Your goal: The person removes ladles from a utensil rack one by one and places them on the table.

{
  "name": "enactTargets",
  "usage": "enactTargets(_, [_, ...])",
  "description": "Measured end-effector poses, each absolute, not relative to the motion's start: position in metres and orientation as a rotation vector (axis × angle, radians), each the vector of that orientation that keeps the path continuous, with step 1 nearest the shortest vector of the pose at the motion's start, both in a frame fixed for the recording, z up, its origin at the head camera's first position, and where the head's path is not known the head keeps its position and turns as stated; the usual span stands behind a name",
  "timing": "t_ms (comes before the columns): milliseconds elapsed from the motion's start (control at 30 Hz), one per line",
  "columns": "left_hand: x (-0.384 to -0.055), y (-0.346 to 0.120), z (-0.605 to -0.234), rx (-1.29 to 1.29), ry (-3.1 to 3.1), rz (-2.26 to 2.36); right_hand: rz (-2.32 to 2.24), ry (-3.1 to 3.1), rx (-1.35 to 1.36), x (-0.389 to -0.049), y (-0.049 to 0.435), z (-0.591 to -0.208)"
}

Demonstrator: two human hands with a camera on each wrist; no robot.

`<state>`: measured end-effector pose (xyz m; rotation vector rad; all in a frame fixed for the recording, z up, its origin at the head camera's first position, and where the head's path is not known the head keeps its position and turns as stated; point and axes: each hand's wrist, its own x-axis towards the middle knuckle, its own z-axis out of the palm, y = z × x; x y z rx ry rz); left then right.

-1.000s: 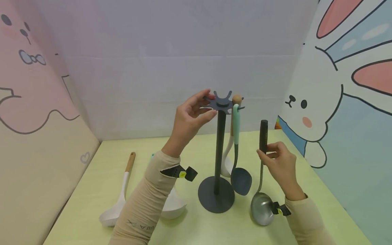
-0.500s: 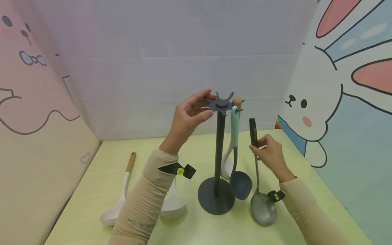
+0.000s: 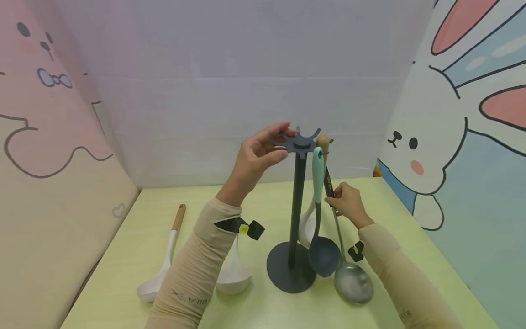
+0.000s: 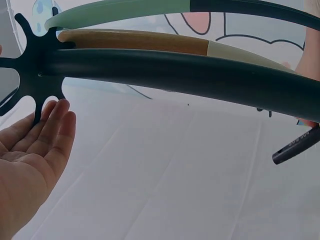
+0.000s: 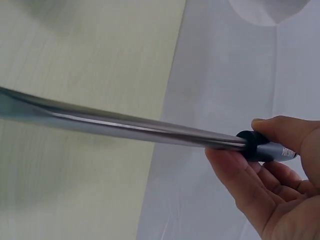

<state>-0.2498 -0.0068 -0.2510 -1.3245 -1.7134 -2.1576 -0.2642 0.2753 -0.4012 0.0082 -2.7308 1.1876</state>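
My left hand holds the hooked top of the black utensil rack, its thumb and fingers at the left edge of the plate. My right hand pinches a steel ladle at the lower end of its black handle. The ladle stands tilted right of the rack, bowl down, its handle top passing behind a hung utensil in the head view. Between thumb and fingers, the black collar and steel shaft show in the right wrist view. From the rack hang a dark spoon with a mint handle and a white utensil with a wooden handle.
A white ladle with a wooden handle lies at the left of the pale green table. Partly hidden by my left forearm is another white ladle. A light cloth wall stands behind, with cartoon-printed panels on both sides.
My right hand has moved left and away from me with the ladle, tilting its handle left towards the rack. The left hand keeps its hold on the rack top.
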Motion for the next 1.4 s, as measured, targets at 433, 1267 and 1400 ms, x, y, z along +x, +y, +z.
enactTargets(433, [-0.249,-0.001,-0.251,-1.367,-1.661,-2.189,1.224,-2.796,-0.087,-0.300,0.278,-0.442])
enactTargets(1267, [-0.246,-0.004,-0.253,-1.346,-1.678,-2.193,0.972,-2.891,-0.091,-0.315,0.274,-0.494])
enactTargets(1400, [-0.246,-0.005,-0.252,-1.342,-1.683,-2.182,0.971,-2.912,-0.124,-0.316,0.275,-0.498])
